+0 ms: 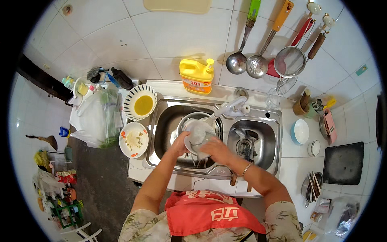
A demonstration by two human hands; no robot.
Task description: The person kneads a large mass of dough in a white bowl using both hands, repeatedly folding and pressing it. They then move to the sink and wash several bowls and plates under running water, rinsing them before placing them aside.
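Observation:
Over the left sink basin (161, 121), my left hand (180, 144) grips a white bowl (195, 139) by its left side, tilted so that its inside shows. My right hand (219, 150) is at the bowl's right side, its fingers blurred and partly hidden; whether they hold something cannot be made out. Beneath the bowl, a metal basin (192, 116) with white dishes stands in the sink. The tap (231, 109) reaches over it from behind. Some thin sticks, perhaps chopsticks, show below the bowl.
Left of the sink stand a striped bowl (130, 95) of yellow liquid and a plate (128, 150) with food scraps. A yellow pump jug (196, 76) is behind. Dark-handled utensils lie over the right basin (264, 161). Ladles (236, 63) hang on the wall; a blue bowl (299, 132) sits right.

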